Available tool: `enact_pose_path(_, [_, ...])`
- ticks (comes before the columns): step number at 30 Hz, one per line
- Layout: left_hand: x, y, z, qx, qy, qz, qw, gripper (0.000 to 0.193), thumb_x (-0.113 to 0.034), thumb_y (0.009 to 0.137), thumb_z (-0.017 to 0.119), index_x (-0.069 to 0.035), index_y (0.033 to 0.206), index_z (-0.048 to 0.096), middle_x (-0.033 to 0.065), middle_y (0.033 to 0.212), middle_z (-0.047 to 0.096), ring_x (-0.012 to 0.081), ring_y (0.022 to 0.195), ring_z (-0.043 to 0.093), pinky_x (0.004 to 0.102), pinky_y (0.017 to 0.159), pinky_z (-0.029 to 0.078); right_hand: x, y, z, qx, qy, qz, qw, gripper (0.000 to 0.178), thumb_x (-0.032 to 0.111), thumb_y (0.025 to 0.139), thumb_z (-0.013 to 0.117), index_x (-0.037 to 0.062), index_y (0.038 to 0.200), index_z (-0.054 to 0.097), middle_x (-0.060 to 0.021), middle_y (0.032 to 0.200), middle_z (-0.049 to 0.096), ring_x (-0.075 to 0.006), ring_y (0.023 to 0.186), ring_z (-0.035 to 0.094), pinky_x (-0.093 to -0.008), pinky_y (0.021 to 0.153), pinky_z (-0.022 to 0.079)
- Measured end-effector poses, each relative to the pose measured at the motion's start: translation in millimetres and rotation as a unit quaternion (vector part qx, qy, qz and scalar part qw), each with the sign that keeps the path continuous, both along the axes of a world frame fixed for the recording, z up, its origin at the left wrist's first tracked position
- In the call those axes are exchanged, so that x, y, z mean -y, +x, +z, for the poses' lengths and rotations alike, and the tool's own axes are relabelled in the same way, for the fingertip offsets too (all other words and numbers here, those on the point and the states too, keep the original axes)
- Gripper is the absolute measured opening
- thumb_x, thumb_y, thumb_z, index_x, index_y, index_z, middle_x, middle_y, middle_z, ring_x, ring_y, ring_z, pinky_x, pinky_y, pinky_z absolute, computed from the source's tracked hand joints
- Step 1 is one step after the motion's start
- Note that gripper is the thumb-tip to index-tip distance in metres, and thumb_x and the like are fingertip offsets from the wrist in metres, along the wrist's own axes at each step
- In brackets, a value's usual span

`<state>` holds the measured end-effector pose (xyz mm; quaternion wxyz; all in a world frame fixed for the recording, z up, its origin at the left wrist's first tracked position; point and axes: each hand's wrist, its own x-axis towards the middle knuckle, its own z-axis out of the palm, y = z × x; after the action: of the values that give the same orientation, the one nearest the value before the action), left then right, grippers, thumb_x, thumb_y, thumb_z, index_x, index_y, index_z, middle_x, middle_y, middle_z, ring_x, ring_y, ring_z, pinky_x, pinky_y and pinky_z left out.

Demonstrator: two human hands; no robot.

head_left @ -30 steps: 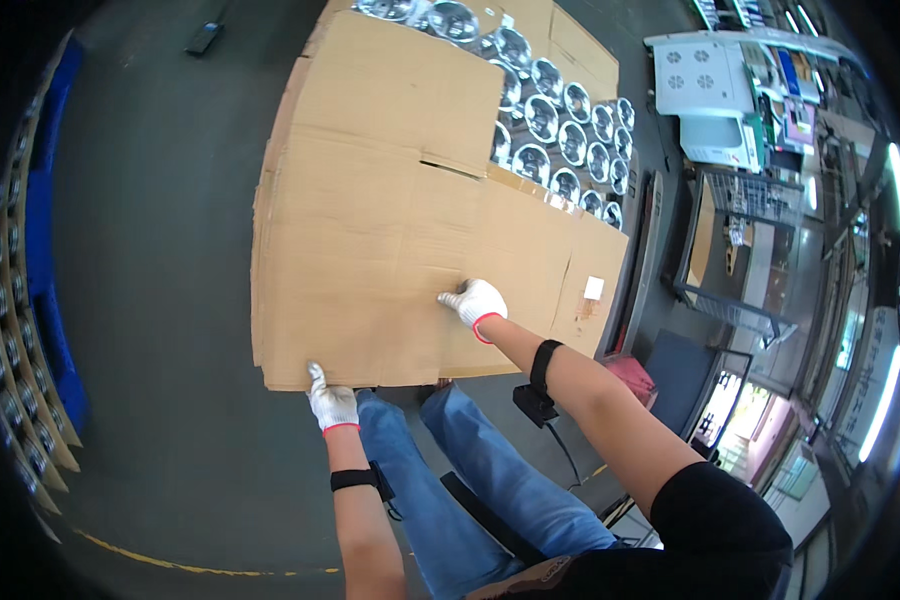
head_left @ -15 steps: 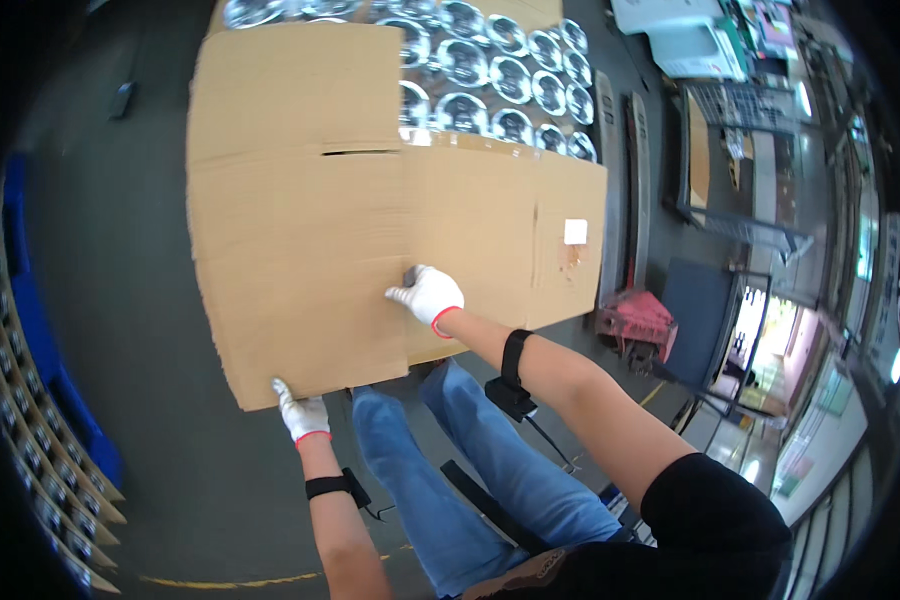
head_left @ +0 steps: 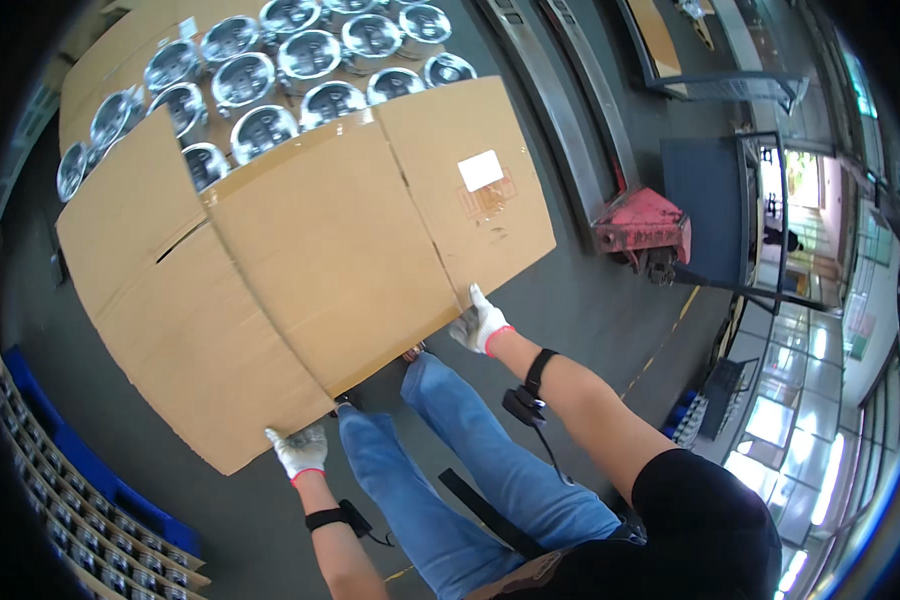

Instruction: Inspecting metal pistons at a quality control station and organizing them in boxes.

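Note:
Two brown cardboard sheets lie overlapping over several rows of shiny round pieces [head_left: 310, 54], which look like glass or metal cups. The left cardboard sheet [head_left: 170, 330], with a narrow slit, laps over the right cardboard sheet [head_left: 340, 240], which bears a white label [head_left: 480, 171]. My left hand [head_left: 298, 455], in a white glove with a red cuff, pinches the near edge of the left sheet. At the near edge of the right sheet, my right hand [head_left: 482, 322], gloved alike, grips with its thumb on top and fingers partly hidden.
A pallet truck with a red body [head_left: 645, 225] stands at the right, its grey forks [head_left: 560, 100] running beside the stack. Beyond it is a dark blue panel cart [head_left: 705, 205]. At lower left, cardboard dividers [head_left: 100, 535] hold rows of small pieces near a blue strip [head_left: 100, 465].
My right hand has moved from the middle of the cardboard to the right sheet's near edge. The sheets now appear turned and nearer, with the left one angled; the view has shifted too.

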<state>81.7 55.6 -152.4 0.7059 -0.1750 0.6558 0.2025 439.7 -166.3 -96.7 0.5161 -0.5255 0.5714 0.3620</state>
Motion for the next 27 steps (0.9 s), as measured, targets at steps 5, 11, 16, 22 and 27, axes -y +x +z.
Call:
enact_pose_path(5, [-13, 37, 6, -0.136, 0.012, -0.076, 0.988, 0.070, -0.058, 0.084, 0.053, -0.014, 0.137, 0.038, 0.0026, 0.145, 0.034, 0.0217, 0.135, 0.025, 0.0499, 0.106, 0.029, 27, 48, -1, 0.049, 0.001, -0.184, 0.982, 0.056, 0.034, 0.084, 0.068, 0.0124, 0.129, 0.044, -0.0096, 0.138, 0.043, -0.0281, 0.121, 0.047, -0.0481, 0.101, 0.040])
enact_pose_path(11, [-37, 26, 34, -0.241, 0.005, -0.196, 0.950, 0.083, -0.062, 0.085, 0.047, -0.019, 0.148, 0.014, 0.0009, 0.155, 0.013, 0.0222, 0.142, 0.011, 0.0525, 0.110, 0.019, 100, 57, 55, 0.150, 0.110, -0.098, 0.978, 0.041, 0.022, 0.084, 0.069, 0.0161, 0.120, 0.052, -0.0009, 0.117, 0.059, -0.0201, 0.108, 0.056, -0.0447, 0.093, 0.044])
enact_pose_path(16, [-4, 66, 78, -0.246, 0.133, -0.379, 0.882, 0.078, -0.058, 0.089, 0.044, -0.019, 0.149, 0.011, 0.0036, 0.155, 0.012, 0.0198, 0.141, 0.012, 0.0460, 0.111, 0.019, 182, 78, 159, 0.111, 0.169, -0.168, 0.965, 0.034, 0.024, 0.078, 0.074, 0.0101, 0.104, 0.058, -0.0055, 0.098, 0.062, -0.0219, 0.089, 0.058, -0.0356, 0.087, 0.050])
enact_pose_path(22, [141, 159, 155, 0.078, 0.179, -0.484, 0.853, 0.067, -0.035, 0.090, 0.059, -0.017, 0.145, 0.024, 0.0013, 0.132, 0.041, 0.0163, 0.123, 0.040, 0.0365, 0.101, 0.032, 218, 45, 247, 0.068, 0.240, -0.215, 0.944, 0.033, 0.025, 0.077, 0.075, 0.0085, 0.101, 0.061, -0.0050, 0.096, 0.063, -0.0207, 0.083, 0.060, -0.0362, 0.068, 0.054])
enact_pose_path(27, [212, 221, 174, 0.319, -0.228, -0.180, 0.902, 0.089, -0.059, 0.069, 0.068, -0.007, 0.134, 0.036, 0.0097, 0.138, 0.037, 0.0336, 0.122, 0.039, 0.0489, 0.103, 0.033, 183, 23, 292, 0.157, 0.178, -0.086, 0.968, 0.044, 0.037, 0.076, 0.074, 0.0072, 0.106, 0.060, -0.0052, 0.101, 0.062, -0.0240, 0.092, 0.060, -0.0384, 0.077, 0.049])
